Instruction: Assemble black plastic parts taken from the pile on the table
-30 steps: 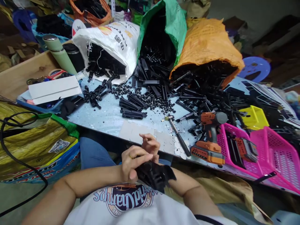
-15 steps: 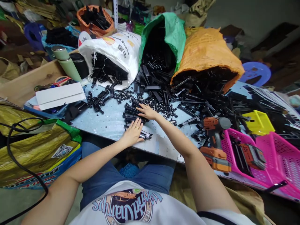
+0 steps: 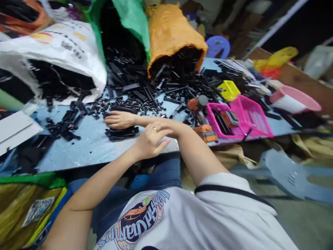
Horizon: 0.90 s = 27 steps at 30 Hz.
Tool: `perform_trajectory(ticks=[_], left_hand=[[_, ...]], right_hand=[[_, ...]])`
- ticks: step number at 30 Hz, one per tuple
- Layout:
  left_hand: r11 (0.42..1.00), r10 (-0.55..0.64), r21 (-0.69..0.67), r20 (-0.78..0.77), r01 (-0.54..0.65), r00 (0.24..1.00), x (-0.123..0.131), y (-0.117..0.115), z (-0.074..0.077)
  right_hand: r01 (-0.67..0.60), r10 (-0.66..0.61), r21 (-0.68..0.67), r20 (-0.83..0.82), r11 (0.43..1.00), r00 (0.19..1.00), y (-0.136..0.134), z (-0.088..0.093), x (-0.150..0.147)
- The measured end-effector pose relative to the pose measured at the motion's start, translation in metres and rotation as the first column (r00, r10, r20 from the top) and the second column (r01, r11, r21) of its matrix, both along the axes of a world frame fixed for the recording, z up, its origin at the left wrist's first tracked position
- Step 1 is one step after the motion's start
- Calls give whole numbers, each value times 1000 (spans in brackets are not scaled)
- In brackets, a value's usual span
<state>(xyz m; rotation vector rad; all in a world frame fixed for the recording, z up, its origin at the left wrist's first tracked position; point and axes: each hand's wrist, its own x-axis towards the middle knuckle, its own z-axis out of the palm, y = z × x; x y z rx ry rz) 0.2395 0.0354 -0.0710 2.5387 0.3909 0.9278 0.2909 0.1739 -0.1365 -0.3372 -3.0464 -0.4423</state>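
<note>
The person's hands are apart from each other. The right hand point(image 3: 119, 119) lies flat, fingers extended, over a stack of black parts point(image 3: 122, 134) on the counter point(image 3: 85, 149). The left hand point(image 3: 151, 140), fingers loosely spread, is before the right forearm point(image 3: 158, 121); from where I stand I cannot tell whether they touch. The stack runs under the right hand and out on its near side. Just beyond the hands, small loose pieces point(image 3: 130, 105) are scattered. Left of the right hand is a heap of black clips point(image 3: 65, 125). Right of the left hand stands a cordless drill point(image 3: 201, 119), next to a pink basket point(image 3: 214, 118). Farther beyond the hands, a white bag point(image 3: 75, 48), a green bag point(image 3: 132, 21) and an orange bag point(image 3: 174, 31) lie open toward the person.
</note>
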Motion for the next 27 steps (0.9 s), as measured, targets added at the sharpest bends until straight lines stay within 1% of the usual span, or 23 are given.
perform_trajectory(ticks=[1,2,3,4,5,8,10,11,14,15,18,22,25,27], left_hand=[[991,-134,-12,28,134,991,11,-11,15],[970,-240,-21,40,241,970,20,-22,29],[950,-311,-27,34,312,950,28,-31,41],[936,-352,-29,14,352,936,34,-38,51],[929,-369,-27,-15,368,929,39,-45,60],[936,-350,1,-120,352,929,47,-60,75],[940,-330,23,-181,340,926,50,-68,80],[949,-301,28,-203,313,932,51,-72,81],[984,-169,14,-243,178,955,55,-83,83],[988,-148,6,-250,154,957,55,-86,83],[982,-183,-4,-253,188,950,57,-92,84],[991,-124,19,-282,135,951,60,-91,90],[979,-182,27,-324,201,929,64,-89,92],[985,-151,33,-307,169,940,69,-88,91]], right_hand=[[-49,48,19,44,999,998,-5,5,-10],[-85,82,35,87,996,993,-11,10,-19],[-116,109,49,126,992,986,-17,16,-28],[-139,128,61,157,988,979,-22,20,-36],[-160,145,68,182,985,972,-28,24,-42],[-204,183,75,217,976,959,-40,29,-54],[-218,195,87,224,972,955,-43,28,-56],[-221,195,96,226,970,954,-44,26,-55],[-214,184,120,225,969,957,-41,19,-51],[-200,170,126,216,972,962,-39,17,-48],[-151,126,140,169,979,977,-33,11,-40],[-140,121,156,127,978,985,-23,6,-29],[-79,64,181,84,980,994,-12,3,-18],[-31,18,179,72,983,997,-3,2,-10]])
